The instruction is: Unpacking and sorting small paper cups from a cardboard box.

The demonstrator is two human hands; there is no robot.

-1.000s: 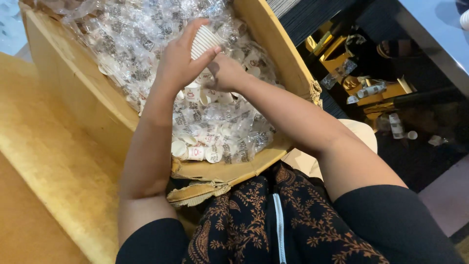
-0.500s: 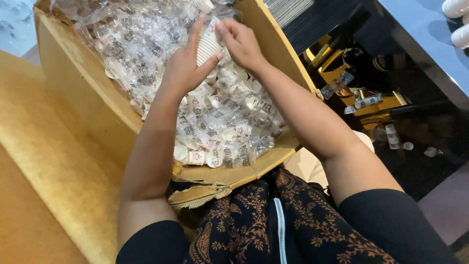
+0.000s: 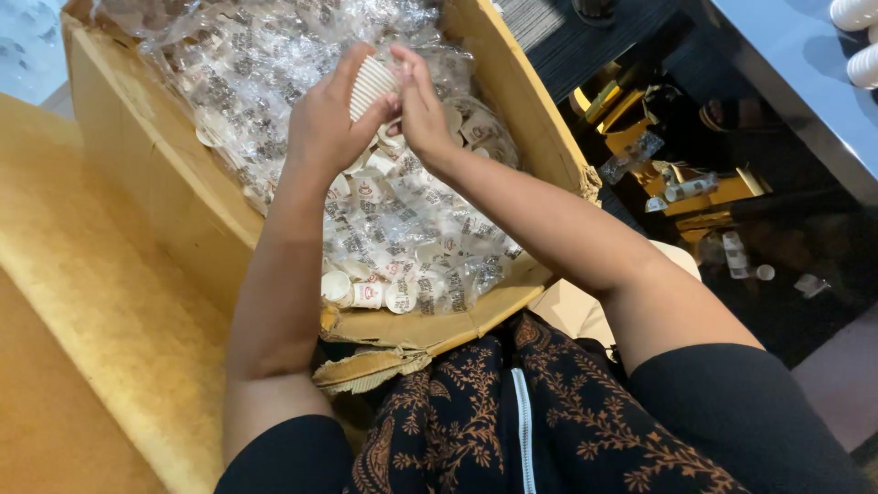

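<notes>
Left hand: I am seeing the left hand (image 3: 320,128) gripping a stack of small ribbed white paper cups (image 3: 370,84), its fingers (image 3: 352,64) curling closed around the stack's side.
Right hand: the right hand (image 3: 422,110) is meeting the stack from the other side; its fingers (image 3: 407,69) are pinching the stack's upper end, closed on it.
Cup stack: it is lying tilted between the two sets of fingers, held up over the box and not resting on anything.
Box: a large open cardboard box (image 3: 137,155) is sitting directly below the fingers, its near flap (image 3: 375,366) torn and bending toward the lap.
Box contents: clear plastic sleeves of small printed paper cups (image 3: 402,247) are filling the box under and all around the fingers; a few cup rims are showing at the near edge.
Lap: dark patterned cloth with a white zip (image 3: 512,421) is lying nearer than the fingers, against the box flap.
Right of fingers: a dark shelf area with gold-coloured packages (image 3: 677,183) is standing well apart from the fingers; I cannot tell what the packages are.
Far right: white cup stacks (image 3: 855,37) are resting on a grey bench (image 3: 786,64), well beyond the right fingers.
</notes>
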